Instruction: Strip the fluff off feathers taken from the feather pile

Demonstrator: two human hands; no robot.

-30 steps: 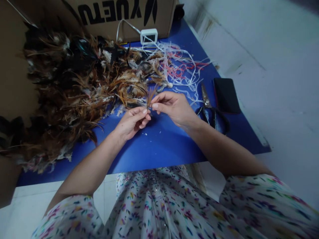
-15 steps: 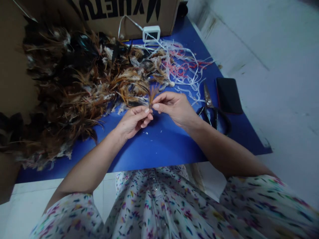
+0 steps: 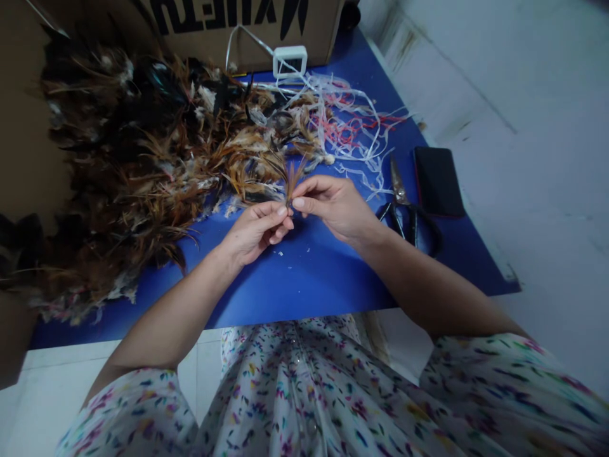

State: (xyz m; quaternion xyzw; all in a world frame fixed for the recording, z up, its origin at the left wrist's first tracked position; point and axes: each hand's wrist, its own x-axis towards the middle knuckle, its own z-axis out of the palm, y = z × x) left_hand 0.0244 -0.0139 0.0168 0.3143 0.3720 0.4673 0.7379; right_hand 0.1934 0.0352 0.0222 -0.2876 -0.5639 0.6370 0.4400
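While pinching a small brown feather tuft near its base between thumb and fingers of the left hand, had the right hand closed on it too, thumb tip against forefinger. Could not make out the stems under the fingertips. Held the tuft over the blue table, fanned tips pointing away, just in front of a large heap of feathers. Saw tangled white and pink strips beyond the right hand, scissors near the right forearm, and a dark phone just beside the scissors.
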